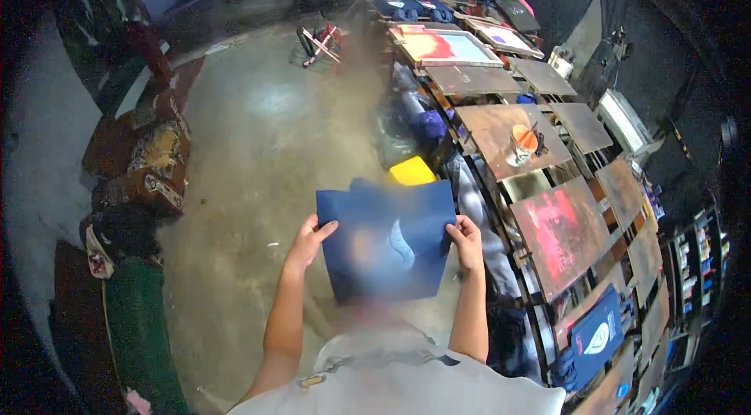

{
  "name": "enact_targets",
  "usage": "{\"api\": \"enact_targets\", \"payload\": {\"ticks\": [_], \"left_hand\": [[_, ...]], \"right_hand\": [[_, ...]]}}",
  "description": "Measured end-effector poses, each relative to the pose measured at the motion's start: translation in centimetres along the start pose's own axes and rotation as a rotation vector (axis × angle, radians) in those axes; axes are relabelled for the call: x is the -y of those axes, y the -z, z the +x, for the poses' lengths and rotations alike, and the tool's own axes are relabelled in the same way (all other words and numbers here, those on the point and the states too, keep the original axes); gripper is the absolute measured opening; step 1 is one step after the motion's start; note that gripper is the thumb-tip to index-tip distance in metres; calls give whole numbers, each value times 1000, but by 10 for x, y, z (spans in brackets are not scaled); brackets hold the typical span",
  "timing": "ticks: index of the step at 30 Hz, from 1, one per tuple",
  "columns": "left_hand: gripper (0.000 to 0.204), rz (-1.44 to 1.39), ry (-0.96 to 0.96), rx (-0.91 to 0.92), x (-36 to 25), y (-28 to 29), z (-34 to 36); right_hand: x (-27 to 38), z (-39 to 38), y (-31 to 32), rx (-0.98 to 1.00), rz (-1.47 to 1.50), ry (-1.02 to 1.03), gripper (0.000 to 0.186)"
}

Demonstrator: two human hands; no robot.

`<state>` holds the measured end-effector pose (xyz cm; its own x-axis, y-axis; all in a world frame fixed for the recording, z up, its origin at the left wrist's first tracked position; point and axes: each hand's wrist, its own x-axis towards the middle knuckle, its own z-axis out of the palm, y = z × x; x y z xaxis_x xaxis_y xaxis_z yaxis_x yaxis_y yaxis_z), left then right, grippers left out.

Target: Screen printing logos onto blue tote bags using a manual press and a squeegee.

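Stretched out in front of me is a navy blue printed cloth [352, 258], flat and roughly square, with a pale leaf-like print right of its middle. A blur covers part of it, so I cannot tell whether it is a bag. My left hand [307, 245] pinches its left edge near the top, thumb on the near face. My right hand [467, 241] grips the right edge at about the same height. A similar navy printed piece [596, 337] with a white print lies on a board of the rack to my right.
A long rack of printing boards [512, 133] runs along my right, one board smeared with pink paint [557, 231]. On it stand an orange-and-white paint tub [522, 145] and a colour-stained screen frame [450, 47]. Something yellow [412, 171] sits beyond the cloth. A red folding stand [321, 46] is farther off.
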<state>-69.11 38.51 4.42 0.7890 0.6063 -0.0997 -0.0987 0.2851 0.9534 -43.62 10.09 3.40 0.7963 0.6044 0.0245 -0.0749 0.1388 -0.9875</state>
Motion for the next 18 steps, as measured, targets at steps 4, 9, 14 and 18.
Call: {"api": "enact_targets", "payload": {"ticks": [4,9,14,18], "left_hand": [[28,86,13,60,-17,-15,64],[25,166,-80,107,-42,-41,146],[22,154,-93,56,-49,-68,198],[22,203,-99,26,-52,-67,231]], "right_hand": [[2,56,-3,-22,96,-17,15],[5,124,4,-90,193,38,24],[-1,171,15,-108,252,42,23],[-8,203,14,-79,204,37,20]]}}
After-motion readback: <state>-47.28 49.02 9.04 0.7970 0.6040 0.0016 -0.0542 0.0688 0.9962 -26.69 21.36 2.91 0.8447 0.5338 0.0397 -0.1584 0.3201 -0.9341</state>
